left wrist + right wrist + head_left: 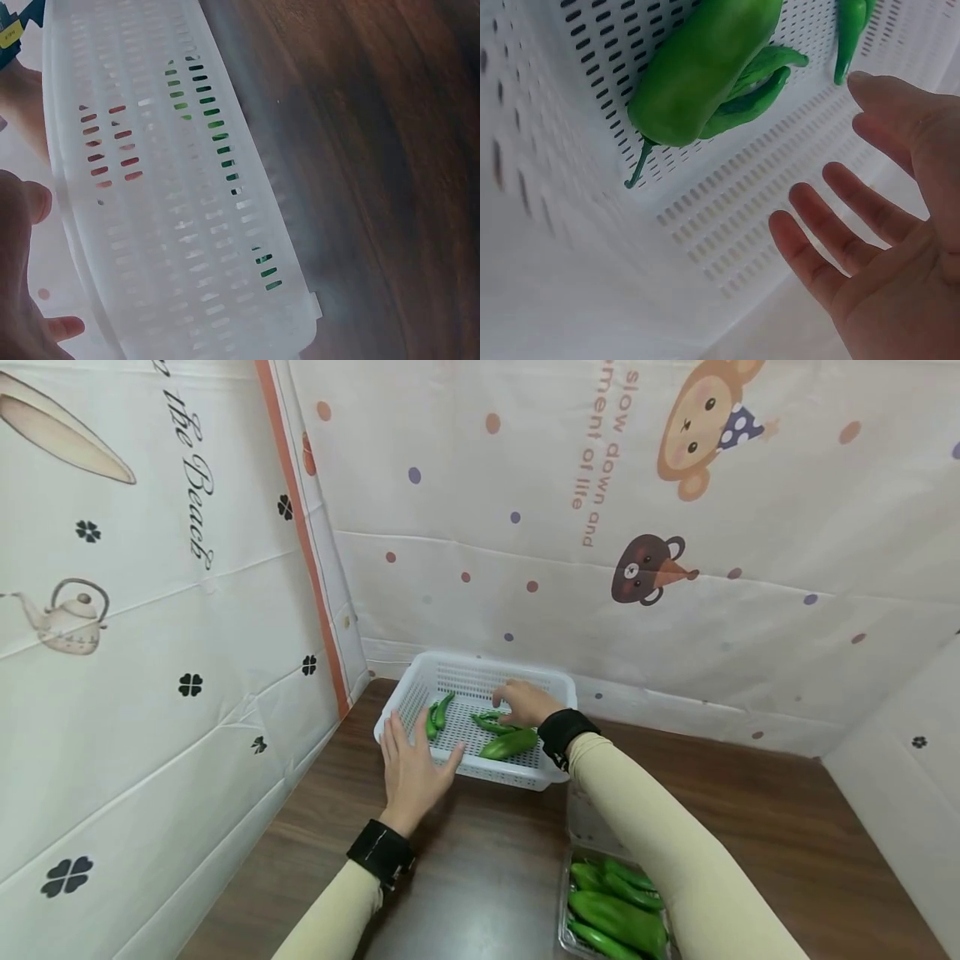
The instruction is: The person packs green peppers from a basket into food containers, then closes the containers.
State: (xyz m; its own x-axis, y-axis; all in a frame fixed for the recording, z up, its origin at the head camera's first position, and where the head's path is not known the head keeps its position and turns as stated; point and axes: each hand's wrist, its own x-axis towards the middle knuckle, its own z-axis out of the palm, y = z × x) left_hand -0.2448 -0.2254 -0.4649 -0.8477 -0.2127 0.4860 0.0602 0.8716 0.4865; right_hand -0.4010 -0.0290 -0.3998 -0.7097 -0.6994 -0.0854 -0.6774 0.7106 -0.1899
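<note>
A white slotted basket sits on the dark wooden worktop, against the back curtain. The right hand hovers inside the basket with fingers spread and holding nothing, just above a large green pepper (thinner peppers lie beside it). The left hand is flat and open at the basket's near rim. A clear tray of peppers lies nearer than the basket.

You wear long, close-fitting cream fabric sleeves on both arms, with a black strap wristband at each wrist; your hands are bare.
</note>
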